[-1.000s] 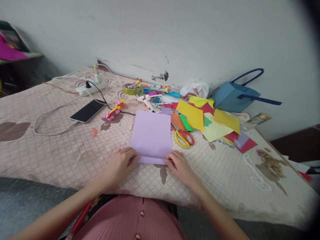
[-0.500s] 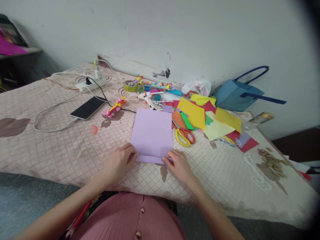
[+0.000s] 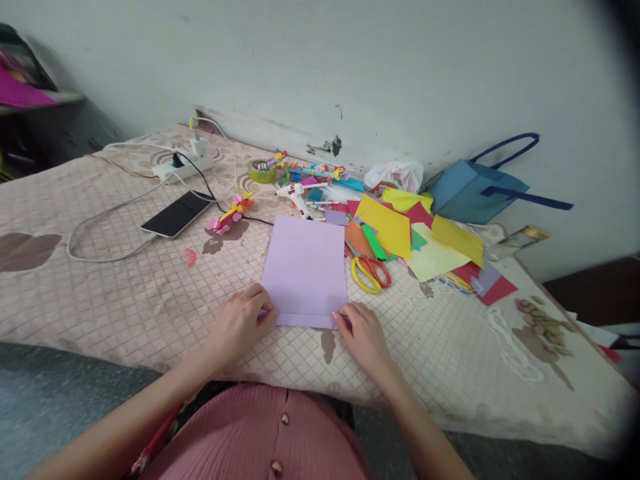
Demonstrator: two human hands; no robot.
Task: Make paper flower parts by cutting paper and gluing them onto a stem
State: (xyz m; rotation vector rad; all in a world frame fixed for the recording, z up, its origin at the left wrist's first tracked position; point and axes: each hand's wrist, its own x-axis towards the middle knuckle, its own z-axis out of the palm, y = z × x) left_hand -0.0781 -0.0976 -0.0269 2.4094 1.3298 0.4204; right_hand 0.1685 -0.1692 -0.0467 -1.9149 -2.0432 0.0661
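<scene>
A sheet of light purple paper point(image 3: 305, 267) lies on the patterned tablecloth in front of me. Its near edge is folded over into a narrow strip that runs between my hands. At the left end of this strip, my left hand point(image 3: 246, 315) pinches the paper with thumb and fingers closed. My right hand point(image 3: 364, 333) grips the strip's right end in the same way, its fingertips on the corner. Scissors point(image 3: 370, 273) with one yellow and one red handle lie just right of the sheet.
Coloured paper sheets point(image 3: 385, 230), a green cutter point(image 3: 373, 241) and a white glue gun point(image 3: 299, 199) lie beyond the sheet. A phone point(image 3: 176, 215) with a cable and a power strip point(image 3: 183, 167) are at left. A blue bag point(image 3: 475, 190) stands by the wall.
My right hand has slid slightly right toward the corner of the paper. The folded strip now lies flatter. My left hand has barely moved.
</scene>
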